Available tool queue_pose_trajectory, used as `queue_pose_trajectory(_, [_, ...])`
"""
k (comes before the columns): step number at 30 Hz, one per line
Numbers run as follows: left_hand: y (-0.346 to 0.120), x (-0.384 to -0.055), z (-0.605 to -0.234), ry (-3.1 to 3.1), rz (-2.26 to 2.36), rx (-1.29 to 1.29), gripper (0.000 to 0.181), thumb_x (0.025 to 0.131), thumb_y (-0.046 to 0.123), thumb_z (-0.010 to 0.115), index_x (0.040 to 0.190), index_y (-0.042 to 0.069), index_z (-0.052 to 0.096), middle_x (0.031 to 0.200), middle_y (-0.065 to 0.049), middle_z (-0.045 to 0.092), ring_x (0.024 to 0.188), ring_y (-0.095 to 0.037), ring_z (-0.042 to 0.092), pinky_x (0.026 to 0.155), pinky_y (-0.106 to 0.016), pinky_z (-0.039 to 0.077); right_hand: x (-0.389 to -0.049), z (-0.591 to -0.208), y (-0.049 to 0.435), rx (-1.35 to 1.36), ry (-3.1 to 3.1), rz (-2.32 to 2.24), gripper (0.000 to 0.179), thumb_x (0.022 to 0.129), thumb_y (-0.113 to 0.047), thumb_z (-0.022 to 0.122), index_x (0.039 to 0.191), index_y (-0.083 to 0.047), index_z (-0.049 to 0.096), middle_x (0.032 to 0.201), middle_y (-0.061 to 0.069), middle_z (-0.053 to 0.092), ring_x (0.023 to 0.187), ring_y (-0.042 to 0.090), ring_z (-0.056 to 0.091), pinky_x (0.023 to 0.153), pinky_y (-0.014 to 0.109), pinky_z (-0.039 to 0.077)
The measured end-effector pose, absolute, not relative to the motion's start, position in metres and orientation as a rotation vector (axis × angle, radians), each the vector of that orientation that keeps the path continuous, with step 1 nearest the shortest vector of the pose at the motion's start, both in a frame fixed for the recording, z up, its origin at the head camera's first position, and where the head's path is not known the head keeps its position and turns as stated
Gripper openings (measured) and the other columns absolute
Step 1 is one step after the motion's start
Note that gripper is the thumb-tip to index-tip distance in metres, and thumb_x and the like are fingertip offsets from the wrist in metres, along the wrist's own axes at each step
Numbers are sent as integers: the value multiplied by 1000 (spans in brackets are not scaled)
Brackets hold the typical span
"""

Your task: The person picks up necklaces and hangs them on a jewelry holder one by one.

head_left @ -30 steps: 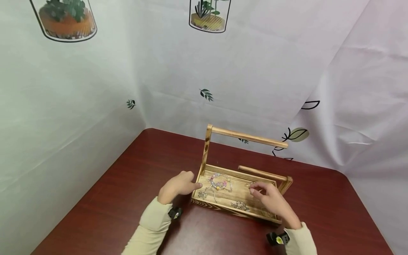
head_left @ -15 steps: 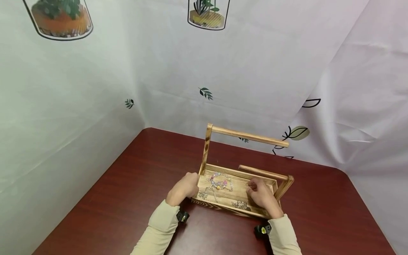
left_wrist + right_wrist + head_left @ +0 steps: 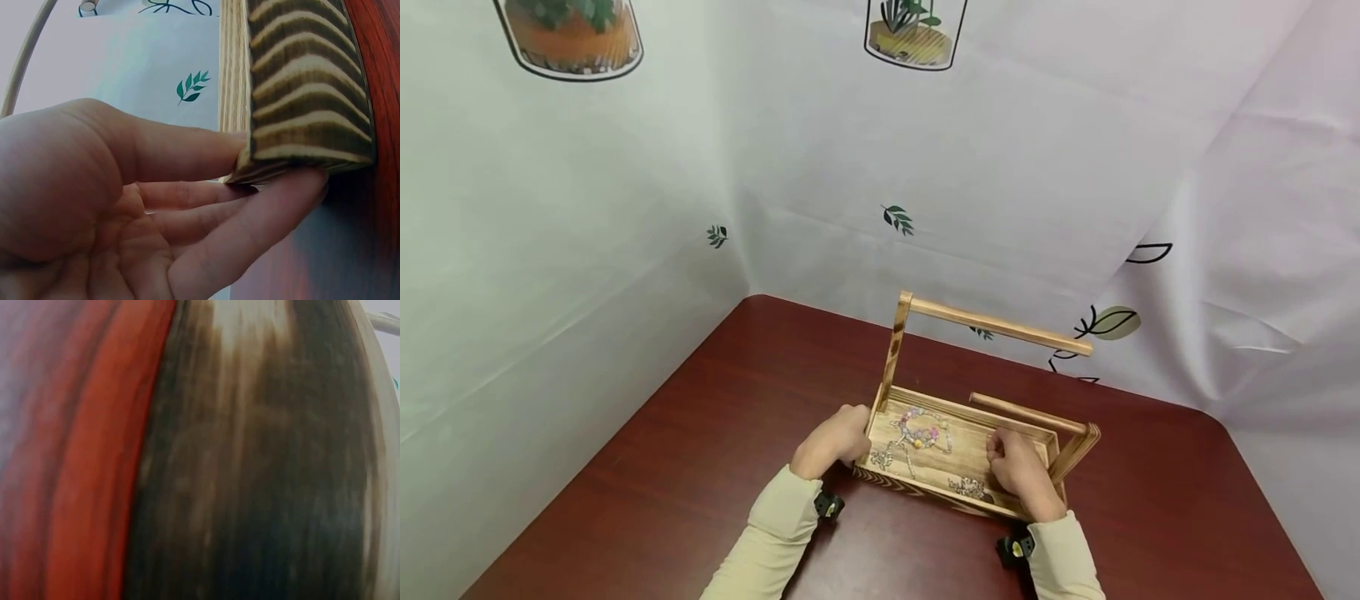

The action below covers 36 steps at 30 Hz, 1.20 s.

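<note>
A long wooden box with upright handle posts stands on the table. My left hand grips its left end; in the left wrist view the thumb lies at the rim and fingers press the outside of the end wall. Inside the box, my right hand reaches down to the floor at the right part, fingers curled; whatever lies under its fingertips is hidden. A pastel beaded bracelet lies left of it. Silver chains sit in a bunch near the front wall, and another bunch at the left.
One wooden handle bar stands high above the box's back, and a second bar leans lower at the right. The dark red table reaches back to a white printed cloth.
My left hand has moved from beside the box onto its left end and grips it. My right hand has lowered into the box, its fingers curling inward. The view has shifted slightly.
</note>
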<state>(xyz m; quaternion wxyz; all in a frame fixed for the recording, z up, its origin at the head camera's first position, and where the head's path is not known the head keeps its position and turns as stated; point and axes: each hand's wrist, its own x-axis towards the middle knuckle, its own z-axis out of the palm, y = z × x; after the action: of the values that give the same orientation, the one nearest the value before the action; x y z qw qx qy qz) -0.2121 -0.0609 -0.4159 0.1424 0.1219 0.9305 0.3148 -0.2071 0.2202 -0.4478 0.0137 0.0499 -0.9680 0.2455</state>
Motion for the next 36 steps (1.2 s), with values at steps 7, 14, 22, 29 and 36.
queue_pose_trajectory(7, [-59, -214, -418, 2688, 884, 337, 17, 76, -8, 48, 67, 4, 57, 52, -6, 55, 39, -15, 52, 39, -25, 44, -203, -447, 224, 96, -3030, 785, 6, 82, -4, 58, 84, -7, 54, 68, 1, 50, 60, 14, 46, 54, 27, 37])
queue_pose_trajectory(14, [-60, -214, -417, 2663, 880, 331, 17, 75, -9, 47, 69, 4, 58, 53, -4, 54, 40, -14, 50, 40, -24, 42, -198, -445, 226, 156, -2994, 648, 14, 75, 4, 51, 69, -9, 51, 62, 0, 44, 56, 14, 42, 52, 25, 34])
queue_pose_trajectory(22, [-59, -215, -414, 2664, 881, 334, 22, 72, -11, 46, 63, 8, 53, 48, -1, 43, 39, -12, 38, 38, -23, 32, -192, -436, 217, 239, -3024, 318, 17, 66, 4, 58, 60, -8, 48, 59, 9, 53, 51, 24, 52, 43, 38, 41])
queue_pose_trajectory(29, [-58, -214, -418, 2691, 855, 359, 23, 69, -10, 47, 59, 10, 49, 49, 0, 41, 42, -13, 39, 38, -22, 32, -186, -432, 214, 256, -3081, 247, 12, 65, 1, 61, 69, -7, 53, 70, 13, 60, 61, 31, 58, 47, 43, 44])
queue_pose_trajectory(36, [-58, -214, -420, 2710, 848, 368, 23, 68, -10, 45, 58, 10, 47, 50, -1, 39, 43, -14, 39, 38, -22, 32, -184, -432, 218, 284, -3201, 311, 19, 64, -1, 59, 55, -14, 48, 61, 1, 52, 55, 16, 48, 45, 34, 39])
